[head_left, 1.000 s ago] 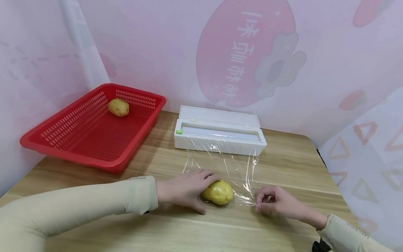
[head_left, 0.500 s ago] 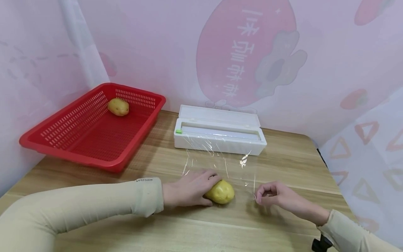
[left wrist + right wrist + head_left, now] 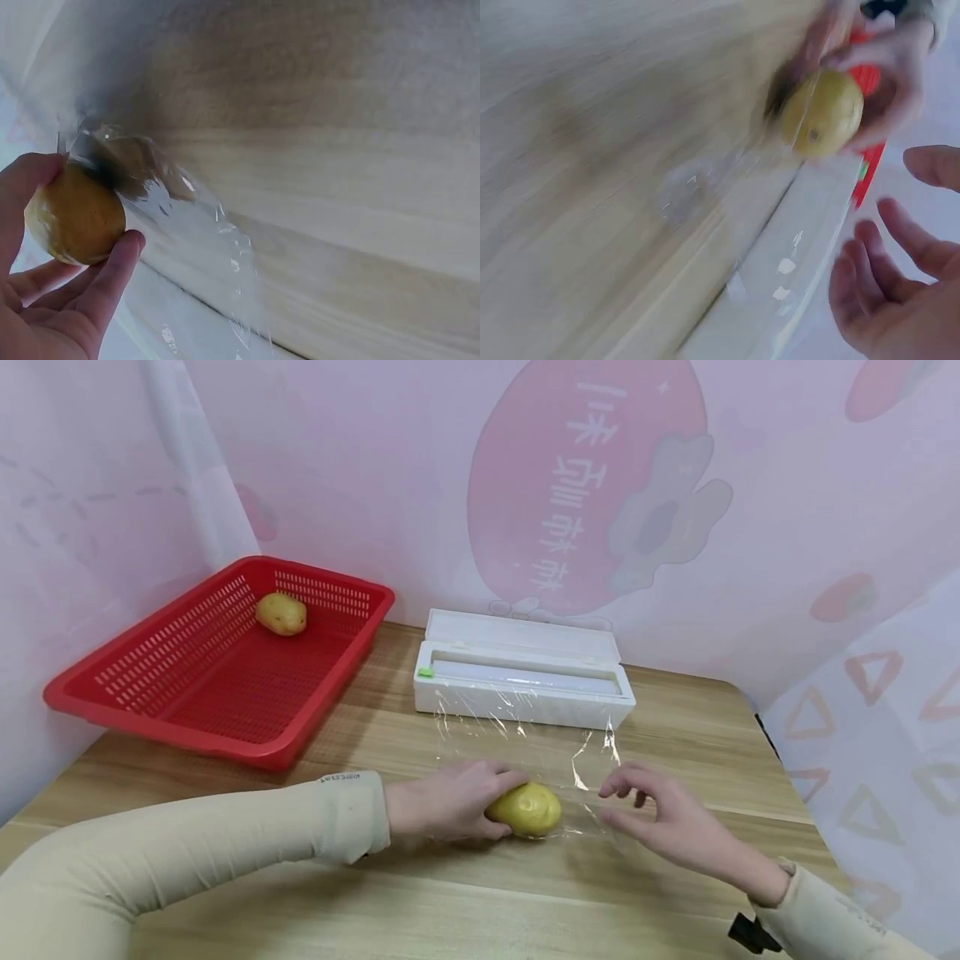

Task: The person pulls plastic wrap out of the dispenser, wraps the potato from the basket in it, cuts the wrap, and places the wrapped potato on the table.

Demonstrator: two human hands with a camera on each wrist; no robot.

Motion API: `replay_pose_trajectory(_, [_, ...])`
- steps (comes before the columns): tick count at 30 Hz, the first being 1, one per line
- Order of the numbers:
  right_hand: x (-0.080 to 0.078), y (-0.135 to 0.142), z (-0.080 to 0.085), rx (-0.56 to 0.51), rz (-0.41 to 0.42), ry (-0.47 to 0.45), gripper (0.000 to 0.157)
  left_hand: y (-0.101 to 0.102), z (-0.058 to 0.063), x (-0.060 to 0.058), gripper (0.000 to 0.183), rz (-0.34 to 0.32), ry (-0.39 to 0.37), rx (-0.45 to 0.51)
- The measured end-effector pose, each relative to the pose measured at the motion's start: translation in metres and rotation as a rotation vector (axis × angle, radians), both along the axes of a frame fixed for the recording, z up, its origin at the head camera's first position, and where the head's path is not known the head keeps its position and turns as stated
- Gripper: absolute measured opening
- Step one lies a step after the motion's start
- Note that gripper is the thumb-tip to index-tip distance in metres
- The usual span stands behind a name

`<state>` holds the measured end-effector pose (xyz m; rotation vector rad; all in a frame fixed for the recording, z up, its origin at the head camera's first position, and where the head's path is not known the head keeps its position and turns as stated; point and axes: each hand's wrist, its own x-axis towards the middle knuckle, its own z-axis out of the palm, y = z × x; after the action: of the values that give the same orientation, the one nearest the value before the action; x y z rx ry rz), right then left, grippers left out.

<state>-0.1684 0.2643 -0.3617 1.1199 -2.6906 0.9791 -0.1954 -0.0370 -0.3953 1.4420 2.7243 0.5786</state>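
Observation:
My left hand (image 3: pixel 450 802) grips a yellow potato (image 3: pixel 531 810) from its left side, thumb and fingers curled round it in the left wrist view. Clear cling film (image 3: pixel 525 747) runs from the white dispenser (image 3: pixel 517 702) toward me and lies about the potato, its loose edge showing in the left wrist view. To the right of the potato is my right hand (image 3: pixel 667 818), thumb and fingers spread apart with nothing pinched between them. In the right wrist view its fingers (image 3: pixel 862 277) stand relaxed, apart from the potato and the film.
A red plastic basket (image 3: pixel 277 743) stands at the left, another potato (image 3: pixel 282 614) inside it at the far end. The dispenser's lid (image 3: pixel 517 631) is raised, showing the film roll (image 3: pixel 525 677) and a small green cutter slider (image 3: pixel 426 673). A printed curtain (image 3: pixel 360 460) hangs behind the wooden table (image 3: pixel 525 910).
My right hand has let go of the film's corner and spread its fingers. The left hand has closed more firmly round the potato. The film's near edge has shifted around the potato.

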Motion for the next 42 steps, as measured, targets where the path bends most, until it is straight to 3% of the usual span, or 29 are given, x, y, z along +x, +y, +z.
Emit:
replay_pose_trajectory(4, [0.006,-0.021,-0.004,0.092,0.075,0.27,0.046,0.0,0.003,-0.006,0.059,0.003,-0.071,0.021])
replay_pose_trajectory(8, [0.006,-0.034,-0.017,0.159,0.122,0.356,0.069,-0.002,0.003,-0.014,0.049,-0.035,-0.12,0.087])
replay_pose_trajectory(14, [-0.005,-0.044,-0.029,0.156,0.12,0.379,0.077,-0.005,0.002,-0.022,0.041,-0.071,-0.179,0.146])
replay_pose_trajectory(22, [-0.025,-0.054,-0.04,0.072,0.134,0.327,0.061,-0.009,0.003,-0.031,0.041,-0.076,-0.235,0.147])
replay_pose_trajectory(24, [-0.03,-0.057,-0.04,0.037,0.129,0.293,0.057,-0.01,0.004,-0.033,0.037,-0.072,-0.254,0.133])
replay_pose_trajectory(28, [-0.038,-0.06,-0.04,-0.034,0.085,0.13,0.051,-0.012,0.022,-0.027,0.046,0.033,-0.218,0.113])
replay_pose_trajectory(31, [-0.043,-0.061,-0.04,-0.094,0.037,-0.078,0.046,-0.012,0.041,-0.01,0.052,0.105,-0.057,0.135])
replay_pose_trajectory(34, [-0.05,-0.06,-0.04,-0.137,-0.005,-0.269,0.042,-0.011,0.051,0.008,0.039,0.079,0.143,0.152])
replay_pose_trajectory(37, [-0.059,-0.058,-0.039,-0.148,-0.033,-0.389,0.041,-0.007,0.05,0.017,0.022,0.008,0.284,0.127])
replay_pose_trajectory(40, [-0.067,-0.055,-0.036,-0.123,-0.038,-0.455,0.04,-0.003,0.04,0.014,0.011,-0.002,0.316,0.089])
replay_pose_trajectory(42, [-0.073,-0.053,-0.035,-0.1,-0.031,-0.481,0.039,-0.001,0.034,0.009,0.011,0.025,0.326,0.078])
